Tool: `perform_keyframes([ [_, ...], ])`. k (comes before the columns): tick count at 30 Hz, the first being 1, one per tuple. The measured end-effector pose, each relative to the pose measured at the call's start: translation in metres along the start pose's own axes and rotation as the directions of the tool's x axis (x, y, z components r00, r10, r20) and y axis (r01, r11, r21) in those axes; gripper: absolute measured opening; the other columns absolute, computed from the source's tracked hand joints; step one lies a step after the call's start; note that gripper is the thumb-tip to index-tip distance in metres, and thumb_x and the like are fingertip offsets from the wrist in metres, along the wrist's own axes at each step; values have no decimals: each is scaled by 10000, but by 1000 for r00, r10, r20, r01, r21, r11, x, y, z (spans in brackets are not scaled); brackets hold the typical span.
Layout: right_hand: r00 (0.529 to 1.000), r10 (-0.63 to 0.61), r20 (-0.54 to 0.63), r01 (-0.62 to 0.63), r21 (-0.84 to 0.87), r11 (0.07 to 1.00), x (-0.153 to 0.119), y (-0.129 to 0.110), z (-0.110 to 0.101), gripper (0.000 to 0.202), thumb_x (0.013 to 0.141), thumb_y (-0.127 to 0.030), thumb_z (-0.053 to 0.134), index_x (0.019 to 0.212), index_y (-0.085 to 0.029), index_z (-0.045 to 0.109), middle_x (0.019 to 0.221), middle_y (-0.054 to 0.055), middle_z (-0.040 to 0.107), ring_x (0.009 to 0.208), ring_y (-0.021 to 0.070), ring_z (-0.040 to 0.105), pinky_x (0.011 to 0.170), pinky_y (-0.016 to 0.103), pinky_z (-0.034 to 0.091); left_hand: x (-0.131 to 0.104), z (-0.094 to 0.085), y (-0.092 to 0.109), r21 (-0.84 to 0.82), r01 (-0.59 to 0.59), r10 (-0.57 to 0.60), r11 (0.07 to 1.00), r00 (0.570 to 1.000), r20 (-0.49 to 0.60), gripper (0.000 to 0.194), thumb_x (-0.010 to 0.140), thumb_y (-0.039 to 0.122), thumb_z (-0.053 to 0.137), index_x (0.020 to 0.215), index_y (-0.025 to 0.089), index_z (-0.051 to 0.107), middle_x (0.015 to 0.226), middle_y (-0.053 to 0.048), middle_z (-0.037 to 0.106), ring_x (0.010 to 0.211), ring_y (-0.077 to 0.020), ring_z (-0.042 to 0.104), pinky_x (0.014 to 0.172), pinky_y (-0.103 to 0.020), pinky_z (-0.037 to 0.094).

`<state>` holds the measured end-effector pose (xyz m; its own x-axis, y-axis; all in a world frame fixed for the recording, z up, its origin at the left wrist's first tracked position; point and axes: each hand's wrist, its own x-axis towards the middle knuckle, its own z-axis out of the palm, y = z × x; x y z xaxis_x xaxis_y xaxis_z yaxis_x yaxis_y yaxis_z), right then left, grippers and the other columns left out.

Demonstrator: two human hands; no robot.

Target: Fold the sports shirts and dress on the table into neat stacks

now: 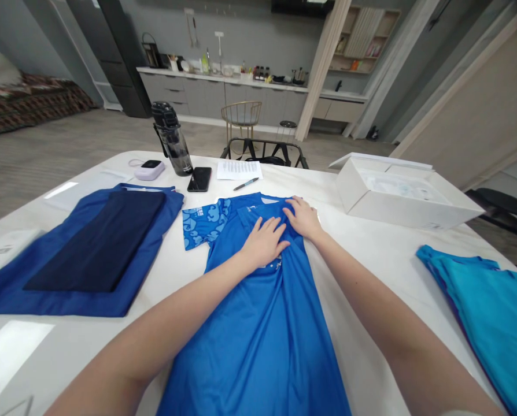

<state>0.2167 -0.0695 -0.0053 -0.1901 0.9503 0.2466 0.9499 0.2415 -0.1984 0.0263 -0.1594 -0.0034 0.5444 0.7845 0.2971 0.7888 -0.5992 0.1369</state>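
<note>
A bright blue T-shirt (258, 323) lies spread on the white table, its collar toward the far side. Its left sleeve, patterned with lighter blue swirls, sticks out to the left; the right sleeve is not visible, its side hidden around my right hand. My left hand (265, 241) rests on the chest of the shirt with fingers stretched out. At the right shoulder near the collar, my right hand (302, 218) lies on the fabric, fingers spread and slightly bent. Creases run down from between the hands through the shirt's body.
Folded dark blue clothing (98, 242) lies at left and teal clothing (497, 312) at right. Along the far side stand a water bottle (174, 141), a phone (199, 179), a pen (246, 184), a printed paper (240, 170) and an open white box (397, 193).
</note>
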Motion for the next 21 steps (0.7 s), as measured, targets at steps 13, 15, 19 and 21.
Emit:
perform_keyframes([
  [13, 925, 226, 305, -223, -44, 974, -8, 24, -8, 577, 1040, -570, 210, 1583, -383, 276, 1680, 43, 194, 1522, 350, 202, 1099, 799, 142, -23, 7, 61, -193, 45, -11, 980, 985, 174, 688, 956, 694, 331, 1536, 333, 410, 1640, -50, 320, 1532, -292, 227, 1241, -595, 93],
  [15, 948, 219, 233, -221, -18, 975, -8, 13, -7, 597, 1047, -548, 186, 1585, -314, 298, 1675, 79, 206, 1523, 329, 210, 1132, 754, 147, -21, 3, 57, -193, 86, -60, 977, 989, 136, 638, 993, 637, 288, 1540, 329, 400, 1644, -44, 314, 1528, -274, 244, 1245, -566, 120],
  [19, 966, 152, 208, -156, 1, 988, -20, -8, 2, 652, 1046, -553, 168, 1583, -214, 318, 1656, 122, 248, 1526, 290, 215, 1185, 670, 134, -25, 1, 40, -116, 243, -238, 963, 970, 56, 611, 1018, 567, 277, 1544, 283, 403, 1640, -71, 318, 1532, -278, 230, 1248, -549, 110],
  [21, 957, 170, 236, -171, -15, 985, -27, -12, 8, 683, 1035, -592, 165, 1598, -224, 283, 1663, 106, 230, 1534, 292, 188, 1189, 666, 115, -29, 4, 31, -92, 295, -288, 951, 954, 78, 636, 1007, 593, 297, 1542, 268, 411, 1634, -83, 330, 1530, -289, 232, 1246, -549, 113],
])
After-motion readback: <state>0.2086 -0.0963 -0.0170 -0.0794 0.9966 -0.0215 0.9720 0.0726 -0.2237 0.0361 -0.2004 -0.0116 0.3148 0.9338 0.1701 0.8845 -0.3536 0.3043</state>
